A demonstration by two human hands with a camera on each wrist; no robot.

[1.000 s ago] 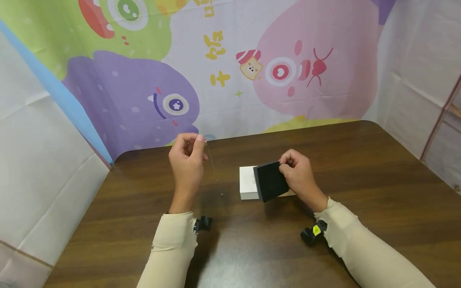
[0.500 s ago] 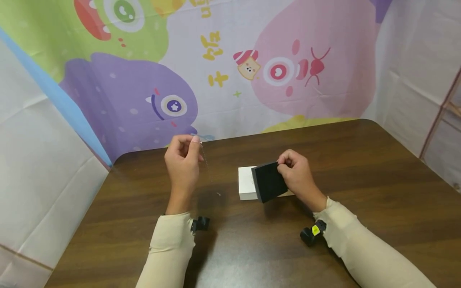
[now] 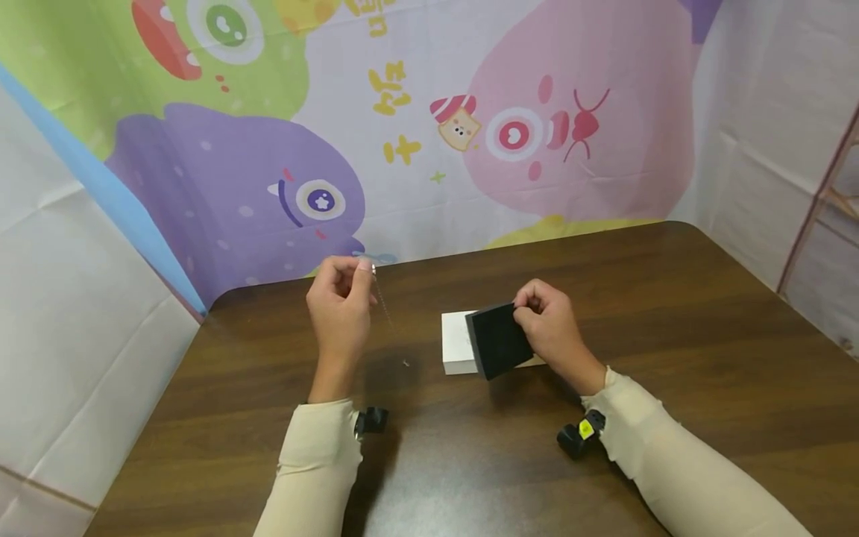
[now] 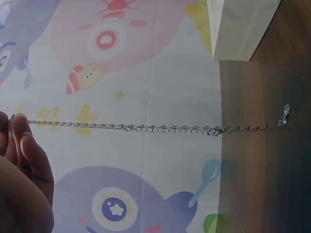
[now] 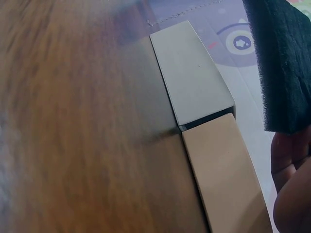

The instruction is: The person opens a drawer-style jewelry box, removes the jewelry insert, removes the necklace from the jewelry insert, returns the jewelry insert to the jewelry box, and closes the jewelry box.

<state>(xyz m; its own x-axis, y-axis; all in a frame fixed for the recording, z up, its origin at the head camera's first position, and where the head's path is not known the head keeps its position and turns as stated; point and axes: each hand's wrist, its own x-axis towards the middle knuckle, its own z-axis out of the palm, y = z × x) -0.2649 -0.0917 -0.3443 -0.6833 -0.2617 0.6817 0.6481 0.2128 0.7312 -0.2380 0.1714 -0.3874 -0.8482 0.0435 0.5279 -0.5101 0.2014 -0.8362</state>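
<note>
My left hand (image 3: pixel 340 302) is raised over the table's far left part and pinches a thin silver chain (image 3: pixel 384 302) between thumb and fingertips. In the left wrist view the chain (image 4: pixel 170 129) hangs doubled, with a small clasp (image 4: pixel 215 132) partway along and a cluster of links at its free end. On the other side, my right hand (image 3: pixel 553 328) pinches a square black foam pad (image 3: pixel 499 341) by its upper right corner and holds it tilted. The pad's fuzzy edge (image 5: pixel 262 73) shows close up in the right wrist view.
Behind the pad, a white box (image 3: pixel 459 343) rests on the wooden table (image 3: pixel 268 418), partly covered in the head view. End to end with it in the right wrist view is a tan box part (image 5: pixel 223 170). A cartoon-printed cloth (image 3: pixel 416 194) hangs at the table's far edge.
My left hand has shifted slightly left, and the chain's lower end has swung left with it. My right hand keeps hold of the foam pad with hardly any movement.
</note>
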